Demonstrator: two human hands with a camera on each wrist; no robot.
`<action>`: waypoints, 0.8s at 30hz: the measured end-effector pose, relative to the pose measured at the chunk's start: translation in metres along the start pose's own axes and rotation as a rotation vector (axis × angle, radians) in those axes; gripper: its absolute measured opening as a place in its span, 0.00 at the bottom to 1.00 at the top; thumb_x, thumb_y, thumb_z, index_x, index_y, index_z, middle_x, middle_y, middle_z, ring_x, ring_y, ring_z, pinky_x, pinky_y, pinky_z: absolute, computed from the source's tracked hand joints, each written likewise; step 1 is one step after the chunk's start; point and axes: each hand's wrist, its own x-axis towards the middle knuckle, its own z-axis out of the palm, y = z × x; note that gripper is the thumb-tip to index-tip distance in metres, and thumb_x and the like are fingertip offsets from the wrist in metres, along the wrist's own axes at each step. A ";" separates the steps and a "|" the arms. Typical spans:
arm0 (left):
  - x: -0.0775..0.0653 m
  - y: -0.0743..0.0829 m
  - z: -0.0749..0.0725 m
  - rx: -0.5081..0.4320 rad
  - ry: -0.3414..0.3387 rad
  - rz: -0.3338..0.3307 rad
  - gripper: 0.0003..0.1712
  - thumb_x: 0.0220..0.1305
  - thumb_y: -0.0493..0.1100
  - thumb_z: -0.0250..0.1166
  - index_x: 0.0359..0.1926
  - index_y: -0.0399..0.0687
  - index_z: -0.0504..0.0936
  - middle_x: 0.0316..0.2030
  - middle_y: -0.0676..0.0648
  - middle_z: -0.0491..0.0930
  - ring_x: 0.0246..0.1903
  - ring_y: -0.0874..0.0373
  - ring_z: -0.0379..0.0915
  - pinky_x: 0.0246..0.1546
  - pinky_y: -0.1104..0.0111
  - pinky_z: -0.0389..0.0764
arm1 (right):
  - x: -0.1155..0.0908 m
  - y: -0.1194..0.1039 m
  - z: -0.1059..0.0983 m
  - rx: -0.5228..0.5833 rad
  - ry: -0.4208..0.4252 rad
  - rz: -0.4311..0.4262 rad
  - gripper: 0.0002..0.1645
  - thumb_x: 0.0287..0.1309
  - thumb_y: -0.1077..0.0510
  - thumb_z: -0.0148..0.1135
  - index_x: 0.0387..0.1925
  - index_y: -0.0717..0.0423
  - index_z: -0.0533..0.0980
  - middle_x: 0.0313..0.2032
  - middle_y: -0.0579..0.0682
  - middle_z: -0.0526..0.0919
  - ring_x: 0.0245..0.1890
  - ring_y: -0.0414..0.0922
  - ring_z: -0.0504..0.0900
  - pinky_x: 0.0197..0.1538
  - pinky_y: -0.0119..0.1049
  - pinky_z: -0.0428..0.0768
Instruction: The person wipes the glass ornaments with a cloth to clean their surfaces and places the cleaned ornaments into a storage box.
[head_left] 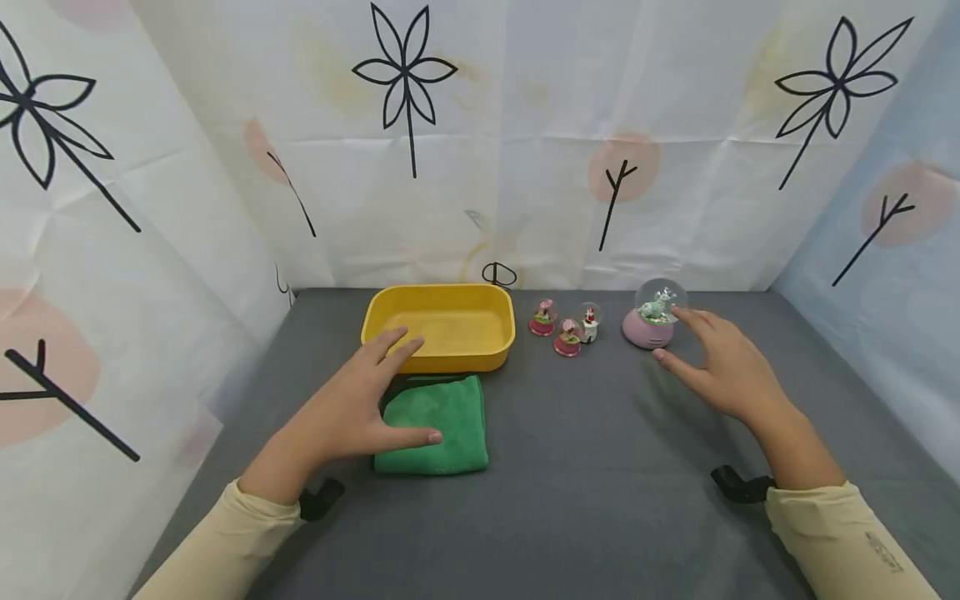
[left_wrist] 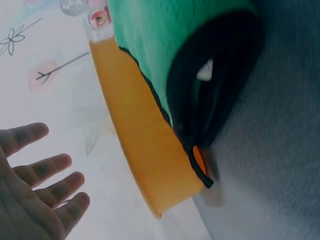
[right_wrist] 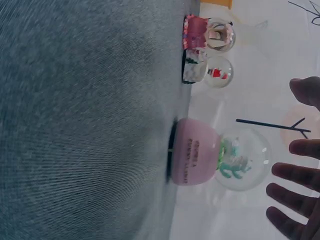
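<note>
My left hand (head_left: 355, 406) hovers with spread fingers above a folded green cloth (head_left: 442, 425), holding nothing. Its fingertips point toward a yellow tray (head_left: 427, 364) just behind the cloth. On the right, my right hand (head_left: 723, 367) reaches with parted fingers toward a large snow globe (head_left: 648, 329) on a pink base. In the right wrist view the fingers lie near the globe's glass dome (right_wrist: 245, 159); whether they touch it I cannot tell. The cloth (left_wrist: 150, 45) has a dark edge and a short black loop in the left wrist view.
Between tray and large globe stand two small pink-based snow globes (head_left: 542, 319) and a white-based one (head_left: 590, 323). A grey cloth (head_left: 540, 517) covers the table. White patterned fabric (head_left: 525, 167) hangs behind and at the sides.
</note>
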 end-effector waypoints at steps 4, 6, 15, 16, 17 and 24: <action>-0.002 0.005 0.004 -0.012 0.013 0.041 0.69 0.48 0.85 0.71 0.83 0.59 0.59 0.83 0.47 0.54 0.81 0.43 0.55 0.72 0.40 0.71 | -0.001 0.005 0.005 0.066 0.115 0.008 0.33 0.69 0.49 0.70 0.68 0.63 0.76 0.64 0.69 0.79 0.65 0.70 0.75 0.61 0.72 0.73; -0.003 0.007 0.007 -0.016 0.017 0.056 0.68 0.48 0.85 0.71 0.83 0.58 0.60 0.83 0.48 0.55 0.80 0.44 0.56 0.72 0.41 0.72 | -0.001 0.007 0.007 0.097 0.185 0.007 0.27 0.68 0.53 0.70 0.62 0.64 0.79 0.59 0.68 0.82 0.60 0.68 0.79 0.57 0.69 0.76; -0.002 0.013 0.018 -0.047 0.002 0.104 0.64 0.47 0.84 0.73 0.78 0.57 0.69 0.79 0.51 0.62 0.76 0.51 0.63 0.70 0.48 0.76 | 0.008 0.024 0.013 0.261 0.210 0.124 0.27 0.74 0.51 0.65 0.63 0.66 0.78 0.57 0.68 0.83 0.57 0.64 0.81 0.55 0.52 0.80; -0.002 0.013 0.020 -0.050 -0.004 0.108 0.64 0.46 0.84 0.73 0.78 0.56 0.70 0.79 0.51 0.63 0.76 0.52 0.64 0.70 0.49 0.77 | 0.009 0.026 0.014 0.281 0.201 0.149 0.28 0.75 0.49 0.64 0.64 0.66 0.78 0.58 0.68 0.83 0.57 0.64 0.81 0.53 0.46 0.80; -0.001 0.013 0.021 -0.053 -0.012 0.110 0.64 0.45 0.84 0.74 0.77 0.56 0.70 0.78 0.51 0.64 0.75 0.53 0.65 0.70 0.50 0.77 | 0.010 0.029 0.014 0.295 0.191 0.175 0.29 0.76 0.48 0.63 0.65 0.65 0.77 0.59 0.68 0.82 0.58 0.65 0.81 0.52 0.42 0.79; 0.000 0.011 0.035 -0.051 -0.095 0.090 0.66 0.43 0.82 0.76 0.77 0.50 0.72 0.76 0.48 0.68 0.72 0.54 0.68 0.70 0.51 0.77 | 0.010 0.040 0.017 0.360 0.081 0.289 0.36 0.78 0.40 0.57 0.71 0.63 0.72 0.66 0.69 0.78 0.63 0.70 0.78 0.54 0.54 0.81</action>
